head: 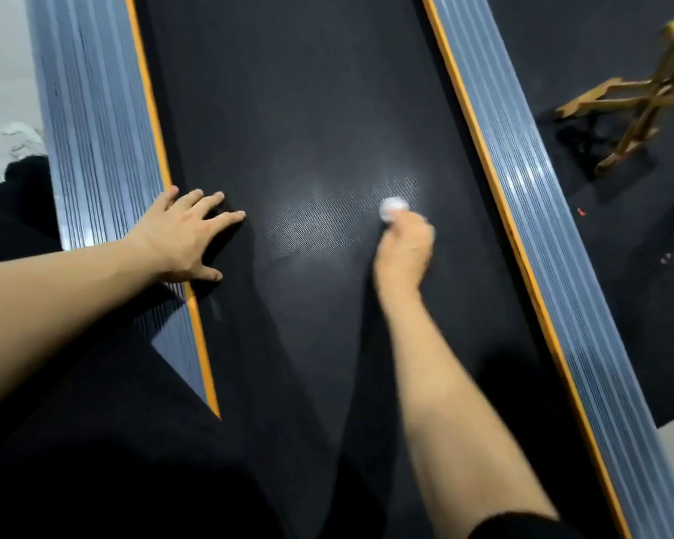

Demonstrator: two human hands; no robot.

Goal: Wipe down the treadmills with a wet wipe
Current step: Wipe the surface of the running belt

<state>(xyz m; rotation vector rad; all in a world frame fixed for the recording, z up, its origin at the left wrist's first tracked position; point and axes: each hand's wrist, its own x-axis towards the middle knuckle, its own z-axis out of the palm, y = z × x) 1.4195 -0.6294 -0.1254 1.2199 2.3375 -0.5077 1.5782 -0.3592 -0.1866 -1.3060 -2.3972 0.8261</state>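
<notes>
Right hand (405,247) fingers curled, gripping balled wet wipe (394,208) against treadmill belt (308,110), right of centre. Left hand (185,235) flat, fingers spread, pressing belt beside left side rail (102,130).

The treadmill belt (308,110) runs down the middle, between a ribbed side rail (94,110) on its left and another side rail (530,180) on its right. The left hand (185,233) lies flat on the belt's left edge, just beside the left rail. The right hand (405,247) is on the belt right of centre, with a wipe (393,209) at its far end. A folding stool (635,110) stands on the floor right of the right rail.
</notes>
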